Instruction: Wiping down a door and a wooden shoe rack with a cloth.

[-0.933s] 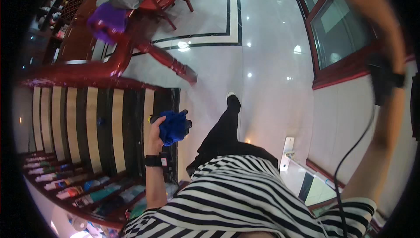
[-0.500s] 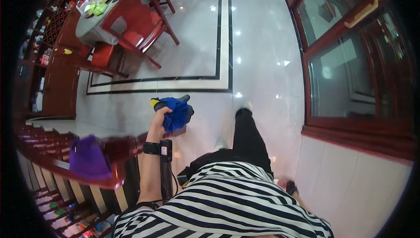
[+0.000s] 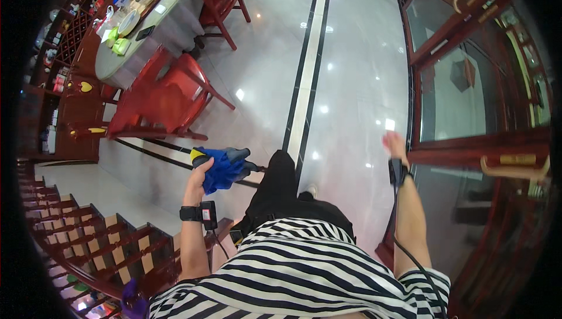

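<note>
My left hand (image 3: 197, 177) is closed around a bunched blue cloth (image 3: 219, 171), held out in front of me at waist height. Bundled with the cloth is a dark grey object (image 3: 238, 154) with a yellow patch at one end; the cloth covers much of it, so its kind is unclear. My right hand (image 3: 396, 144) is out to the right, beside the red-framed glass doors. Its fingers are smeared by motion, and nothing shows in it. Black devices are strapped to both wrists.
A red wooden chair (image 3: 170, 96) stands ahead on the left by a cloth-covered table (image 3: 108, 64) with dishes on it. A wooden stair railing (image 3: 105, 272) runs at lower left, with a purple cloth (image 3: 133, 301) near it. A glass door (image 3: 456, 93) with wooden handles lines the right.
I have stepped forward; the purple cloth and railing have slid back. My right hand has swung into view on the right. The left still holds the blue cloth bundle.
</note>
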Available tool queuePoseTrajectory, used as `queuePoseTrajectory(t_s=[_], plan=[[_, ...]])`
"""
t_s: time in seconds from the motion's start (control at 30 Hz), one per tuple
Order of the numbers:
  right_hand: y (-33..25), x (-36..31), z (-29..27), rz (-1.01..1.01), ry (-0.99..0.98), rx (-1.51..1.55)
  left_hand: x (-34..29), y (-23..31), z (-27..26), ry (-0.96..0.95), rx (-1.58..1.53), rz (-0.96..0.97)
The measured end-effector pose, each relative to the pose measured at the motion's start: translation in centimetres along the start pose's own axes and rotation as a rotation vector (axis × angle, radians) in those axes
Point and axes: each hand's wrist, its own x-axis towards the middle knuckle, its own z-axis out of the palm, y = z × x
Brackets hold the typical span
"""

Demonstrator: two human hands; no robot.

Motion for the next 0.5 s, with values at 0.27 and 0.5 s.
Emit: queuePoseTrajectory(t_s=[0.27,0.5], plan=[[-26.7,19.8,18.4,-0.311,-0.520,-0.095,21.3,14.0,9.3,0.254,0.124,0.045],[-10.0,28.8,9.5,0.244,-0.345,-0.400,33.7,35.0,28.1,0.101,0.315,0.150]])
